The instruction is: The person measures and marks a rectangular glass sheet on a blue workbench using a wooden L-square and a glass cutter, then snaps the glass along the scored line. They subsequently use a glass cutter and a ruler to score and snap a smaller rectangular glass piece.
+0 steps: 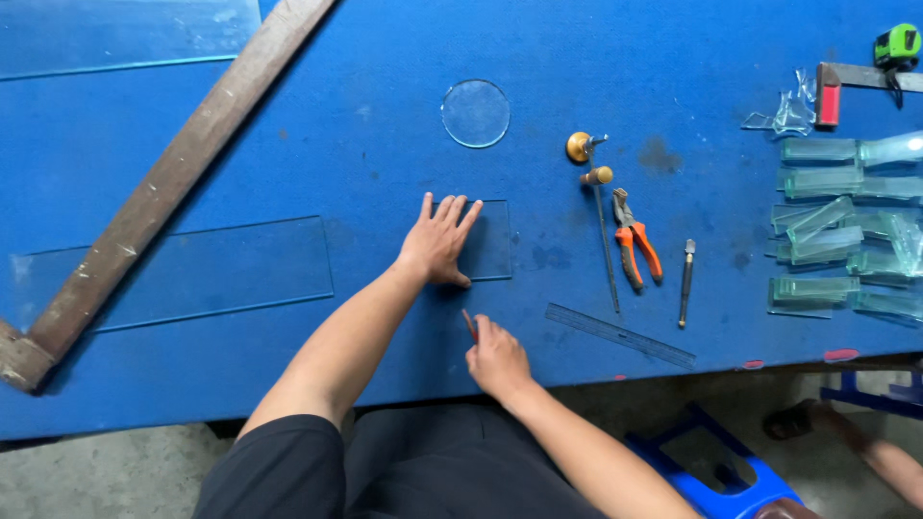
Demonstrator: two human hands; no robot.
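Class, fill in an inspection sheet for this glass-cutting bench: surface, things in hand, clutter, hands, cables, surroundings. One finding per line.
Surface: blue table, scuffed with dark spots.
Things in hand: small square glass pane lies flat under the left hand; a thin red-tipped tool is in the right hand.
Clutter: round glass disc, long glass strip, wooden straightedge, orange pliers, clear ruler, stacked glass offcuts, green tape measure.
Hands: left hand pressed flat on the pane; right hand closed on the tool near the table edge.
Cables: nothing seen.
Surroundings: blue stool, concrete floor.
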